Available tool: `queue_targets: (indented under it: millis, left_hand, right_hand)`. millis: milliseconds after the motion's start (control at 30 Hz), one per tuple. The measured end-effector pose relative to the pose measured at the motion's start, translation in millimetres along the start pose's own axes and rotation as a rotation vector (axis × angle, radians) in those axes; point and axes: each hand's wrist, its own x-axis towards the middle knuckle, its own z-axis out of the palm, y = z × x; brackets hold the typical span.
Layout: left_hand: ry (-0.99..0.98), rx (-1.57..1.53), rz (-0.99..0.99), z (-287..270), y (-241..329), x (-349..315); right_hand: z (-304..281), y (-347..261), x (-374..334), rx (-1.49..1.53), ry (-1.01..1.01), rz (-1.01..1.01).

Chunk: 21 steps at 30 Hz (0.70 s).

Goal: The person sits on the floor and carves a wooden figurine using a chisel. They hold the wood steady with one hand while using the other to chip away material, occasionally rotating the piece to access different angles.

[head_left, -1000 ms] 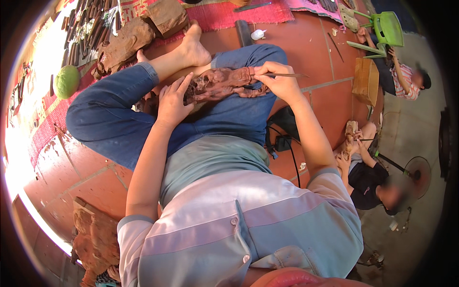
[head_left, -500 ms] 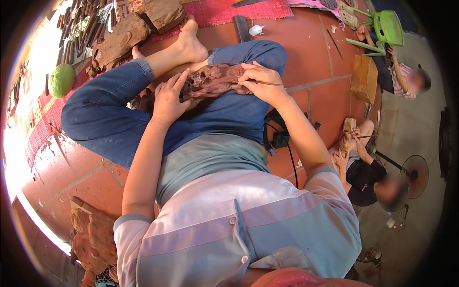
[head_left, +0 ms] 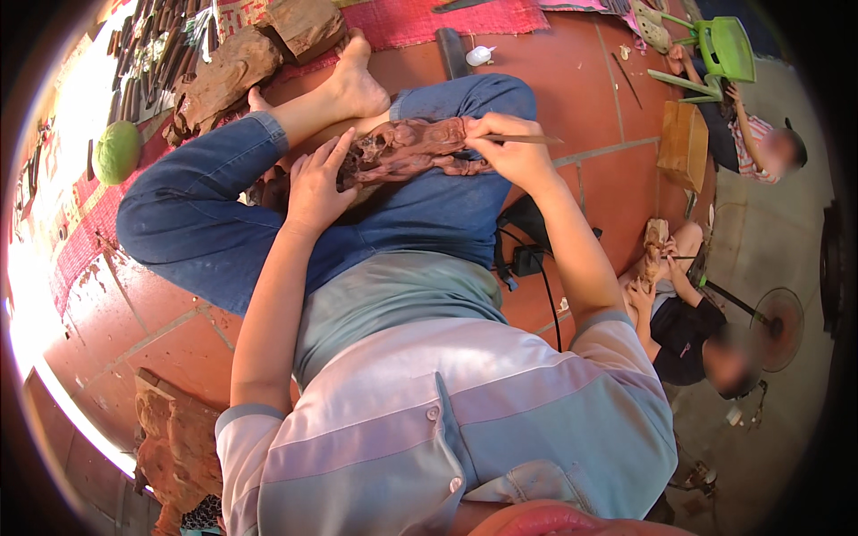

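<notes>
A reddish-brown wood carving (head_left: 407, 150) with knobbly, deeply cut relief lies across my lap on blue jeans. My left hand (head_left: 317, 188) holds its left end, thumb and fingers spread around the wood. At the right end, my right hand (head_left: 514, 152) pinches a slim brown stick-like tool (head_left: 536, 138) whose tapered end points away to the right. The tool's other end is hidden by my fingers, so its exact kind cannot be told. My right fingertips are close against the carving's end.
Rough wood blocks (head_left: 228, 71), many hand tools (head_left: 147, 58) and a green round fruit (head_left: 116, 152) lie at the far left. A small white bottle (head_left: 480, 55) stands ahead. Right are a black cable (head_left: 547, 295), wooden block (head_left: 682, 147), green chair (head_left: 726, 49) and two seated people.
My right hand has shifted slightly right along the carving, uncovering more of its right end. The tool has turned and shows more of its length. My left hand stays put.
</notes>
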Motion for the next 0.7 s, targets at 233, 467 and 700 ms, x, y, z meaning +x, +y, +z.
queue_targets:
  millis: [233, 467, 700]
  left_hand:
    - [-0.016, 0.009, -0.015, -0.5, -0.1, 0.5]
    - [-0.019, 0.015, -0.017, 0.5, -0.6, -0.2]
    - [0.003, 0.007, -0.001, 1.1, -1.1, -0.8]
  right_hand:
    - [18.7, 13.0, 2.7, -0.074, 0.000, -0.226]
    - [0.4, 8.9, 5.0, -0.020, -0.060, -0.135]
    - [-13.6, -6.1, 17.9, 0.095, -0.195, 0.005]
